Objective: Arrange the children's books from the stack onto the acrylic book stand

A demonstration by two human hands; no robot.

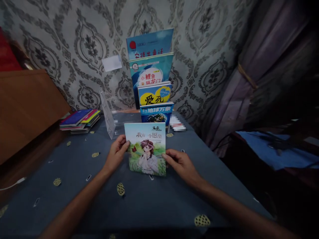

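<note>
Upright between my hands is a thin book (147, 152) with a pale blue and green cover and a drawn figure on it. My left hand (117, 151) grips its left edge, thumb in front and fingers behind. My right hand (180, 162) pinches the right edge about halfway down. Right behind it stands a row of books in rising steps: a blue book with a globe picture (157, 116), a yellow and blue book (152, 97), a teal book (151, 71) and a taller blue book (154, 41) at the back. A clear stand (108, 116) rises to their left.
A pile of colourful books (81, 120) lies at the table's far left. The table (94, 196) has a dark patterned cloth. Patterned wallpaper (87, 43) backs it, with a tied curtain (245, 79) at right. A brown wooden panel (30, 106) and a white cable (15, 184) are at left.
</note>
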